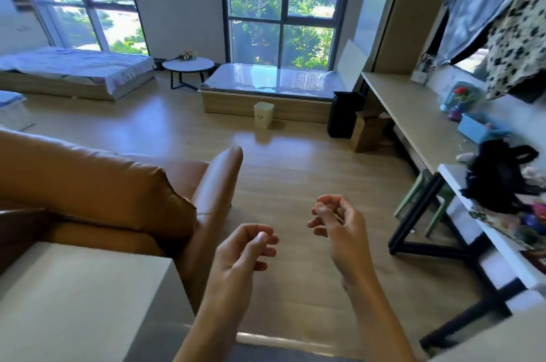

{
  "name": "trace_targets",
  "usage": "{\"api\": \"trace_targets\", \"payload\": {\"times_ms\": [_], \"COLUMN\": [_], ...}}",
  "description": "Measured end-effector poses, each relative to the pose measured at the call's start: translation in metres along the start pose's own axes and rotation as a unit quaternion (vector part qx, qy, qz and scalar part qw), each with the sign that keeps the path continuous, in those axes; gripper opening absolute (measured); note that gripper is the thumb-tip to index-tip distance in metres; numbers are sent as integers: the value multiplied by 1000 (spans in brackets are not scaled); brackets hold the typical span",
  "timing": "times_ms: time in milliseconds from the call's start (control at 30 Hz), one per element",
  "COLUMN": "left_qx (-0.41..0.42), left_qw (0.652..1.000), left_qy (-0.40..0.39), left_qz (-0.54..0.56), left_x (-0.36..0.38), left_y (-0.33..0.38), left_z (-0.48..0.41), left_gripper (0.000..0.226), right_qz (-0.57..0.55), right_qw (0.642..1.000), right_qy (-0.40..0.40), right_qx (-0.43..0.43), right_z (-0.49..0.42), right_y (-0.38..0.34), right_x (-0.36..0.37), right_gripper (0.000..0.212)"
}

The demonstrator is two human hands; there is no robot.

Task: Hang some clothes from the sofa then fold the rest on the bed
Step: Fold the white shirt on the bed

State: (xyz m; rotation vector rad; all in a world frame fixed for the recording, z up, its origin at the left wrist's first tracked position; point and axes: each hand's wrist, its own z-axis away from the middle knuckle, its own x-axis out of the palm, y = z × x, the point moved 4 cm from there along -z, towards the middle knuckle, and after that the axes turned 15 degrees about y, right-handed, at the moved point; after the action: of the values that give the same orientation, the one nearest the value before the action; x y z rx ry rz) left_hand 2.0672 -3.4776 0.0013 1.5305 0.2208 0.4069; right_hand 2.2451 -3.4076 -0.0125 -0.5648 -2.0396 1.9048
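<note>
The person's 2 hands are raised over the wooden floor [280, 172], near the camera and apart from each other. The left hand [242, 255] and the right hand [336, 228] both have loosely curled fingers and hold nothing. The brown leather sofa [103, 184] stands at the near left, its armrest just left of the left hand. The bed [74, 66], under a pale blue sheet, lies at the far left below a window. High on the right, 2 garments hang side by side: a grey-blue garment [484, 1] and a cream black-spotted garment [520, 37], above a long desk [413, 113]. A round table [187, 65] stands right of the bed.
</note>
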Motion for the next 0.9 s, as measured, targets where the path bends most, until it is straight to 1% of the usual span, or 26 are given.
{"api": "trace_targets", "payload": {"times_ms": [100, 200, 267, 367, 433, 500, 633, 667, 700, 833, 900], "left_qx": [4, 7, 9, -5, -14, -27, -46, -38, -39, -23, -11], "left_qw": [999, 998, 996, 993, 991, 990, 990, 992, 991, 990, 991], "left_qy": [37, 63, 80, 104, 123, 129, 121, 110, 113, 113, 107], "left_qz": [5, 23, 36, 51, 46, 43, 52, 56, 58, 87, 82], "left_x": [23, 43, 55, 75, 88, 104, 141, 157, 162, 198, 216], "left_y": [6, 14, 16, 8, -2, -17, -34, -36, -34, -22, -9], "left_z": [-72, -141, -181, -233, -276, -325, -422, -469, -483, -596, -650], "left_gripper": [34, 35, 32, 13, 18, 21, 21, 21, 20, 17, 13], "right_qz": [-2, -2, -1, 4, 12, 22, 42, 44, 48, 55, 55], "right_qw": [1000, 998, 997, 996, 995, 993, 993, 993, 993, 993, 993], "right_qy": [-16, -52, -66, -82, -95, -107, -108, -102, -103, -93, -90], "right_qx": [-4, -21, -29, -35, -34, -35, -31, -39, -35, -46, -52], "right_z": [-71, -137, -176, -223, -254, -289, -368, -407, -419, -517, -567], "right_y": [-7, -19, -24, -20, -13, 1, 21, 27, 26, 22, 17], "right_x": [34, 76, 104, 142, 169, 198, 255, 280, 287, 347, 379], "right_gripper": [5, 4, 3, 2, 1, 3, 3, 2, 2, 4, 3]}}
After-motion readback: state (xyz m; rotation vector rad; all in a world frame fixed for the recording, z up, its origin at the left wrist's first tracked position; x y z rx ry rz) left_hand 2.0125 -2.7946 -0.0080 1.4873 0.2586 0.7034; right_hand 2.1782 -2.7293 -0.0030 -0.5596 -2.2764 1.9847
